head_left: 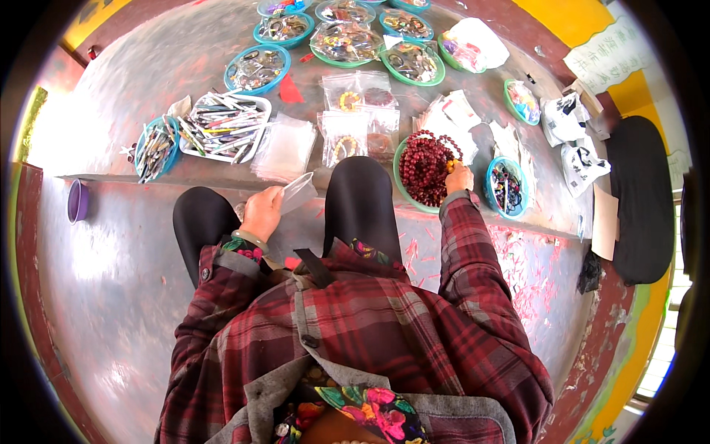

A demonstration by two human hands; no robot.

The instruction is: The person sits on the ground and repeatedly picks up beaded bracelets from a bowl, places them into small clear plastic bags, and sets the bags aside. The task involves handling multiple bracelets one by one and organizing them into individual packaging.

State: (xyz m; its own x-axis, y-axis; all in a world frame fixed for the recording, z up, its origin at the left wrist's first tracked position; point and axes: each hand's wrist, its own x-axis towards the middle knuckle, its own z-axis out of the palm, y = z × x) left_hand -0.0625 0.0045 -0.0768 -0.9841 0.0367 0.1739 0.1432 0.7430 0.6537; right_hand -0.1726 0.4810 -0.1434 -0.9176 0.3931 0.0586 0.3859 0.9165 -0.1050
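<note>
Clear plastic bag [298, 192] pinched in left hand [261, 212] grip — right hand [459, 178] reaches into bead bowl [401, 185], grip unclear.

A low grey step [148, 66], scuffed with red paint, fills the middle. Yellow wall [573, 18] rises at one o'clock, daylight floods a window [662, 355] at four o'clock, and a small purple bowl [77, 200] sits at nine o'clock.
</note>
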